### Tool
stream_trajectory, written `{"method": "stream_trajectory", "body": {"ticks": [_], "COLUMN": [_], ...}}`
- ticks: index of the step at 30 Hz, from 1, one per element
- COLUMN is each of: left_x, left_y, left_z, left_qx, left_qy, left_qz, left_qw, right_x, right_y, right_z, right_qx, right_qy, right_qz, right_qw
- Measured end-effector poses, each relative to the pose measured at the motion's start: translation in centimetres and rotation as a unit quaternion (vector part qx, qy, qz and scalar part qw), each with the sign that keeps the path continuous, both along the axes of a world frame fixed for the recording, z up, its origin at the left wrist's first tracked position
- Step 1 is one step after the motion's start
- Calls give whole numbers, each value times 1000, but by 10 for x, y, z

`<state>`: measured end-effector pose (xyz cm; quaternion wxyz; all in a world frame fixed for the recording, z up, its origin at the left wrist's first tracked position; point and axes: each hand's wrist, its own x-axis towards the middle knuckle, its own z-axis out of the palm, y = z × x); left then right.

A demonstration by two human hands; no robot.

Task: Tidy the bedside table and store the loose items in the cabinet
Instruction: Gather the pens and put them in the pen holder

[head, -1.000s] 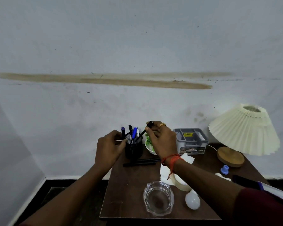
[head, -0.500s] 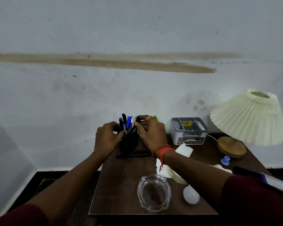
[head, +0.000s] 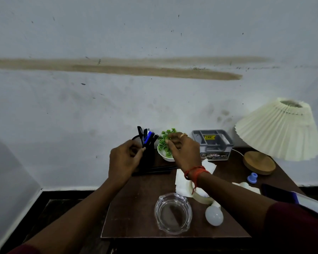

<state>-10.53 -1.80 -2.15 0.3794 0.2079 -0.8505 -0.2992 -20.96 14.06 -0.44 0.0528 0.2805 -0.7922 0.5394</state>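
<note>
A black mesh pen holder [head: 148, 150] with several pens stands at the back of the dark wooden bedside table [head: 134, 208]. My left hand [head: 123, 161] grips its left side. My right hand [head: 184, 150] hovers just right of it, over a small green plant [head: 164, 143] in a white bowl, fingers loosely apart and holding nothing. Two black pens [head: 152, 170] lie flat on the table in front of the holder. A white tissue [head: 182, 182], a tape roll [head: 202, 197], a white light bulb [head: 214, 215] and a glass ashtray [head: 173, 213] lie nearer to me.
A grey plastic box [head: 213, 146] stands at the back, with a pleated cream lamp [head: 280, 130] on a round wooden base to its right. A small blue piece [head: 252, 178] and a dark flat device [head: 278, 195] lie at the table's right edge. The wall is close behind.
My right hand put the black pen it held into the holder, let go and moved right over the plant. My left hand stayed on the holder.
</note>
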Motion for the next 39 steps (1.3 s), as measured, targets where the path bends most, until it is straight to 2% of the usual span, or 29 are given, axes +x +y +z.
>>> {"method": "stream_trajectory", "body": {"ticks": [3, 6, 9, 13, 19, 23, 26, 30, 33, 39], "left_x": [1, -3, -14, -29, -44, -46, -45, -45, -41, -20], "left_y": [8, 14, 20, 33, 35, 33, 33, 22, 18, 12], "left_z": [-18, -33, -40, -42, -52, -55, -52, -53, -53, -47], "left_qx": [-38, -84, -131, -142, -164, -182, -147, -37, 47, 134], "left_qy": [-30, -114, -184, -251, -344, -347, -356, -380, -351, -299], "left_qz": [-51, -110, -146, -163, -142, -143, -144, -124, -92, -77], "left_qw": [998, 984, 963, 943, 914, 909, 911, 916, 931, 942], "right_x": [0, 2, 2, 1, 2, 6, 12, 18, 20, 22], "right_y": [13, 25, 33, 32, 18, 12, 10, 4, -2, -11], "right_z": [-12, -25, -38, -51, -59, -59, -55, -49, -48, -55], "right_qx": [41, 114, 194, 300, 334, 358, 376, 378, 363, 293], "right_qy": [27, 50, 54, 46, 31, 1, -16, -50, -91, -212], "right_qz": [-37, -59, -41, -21, -21, -18, -11, -1, -2, 27], "right_qw": [998, 990, 979, 953, 942, 934, 926, 925, 928, 932]}}
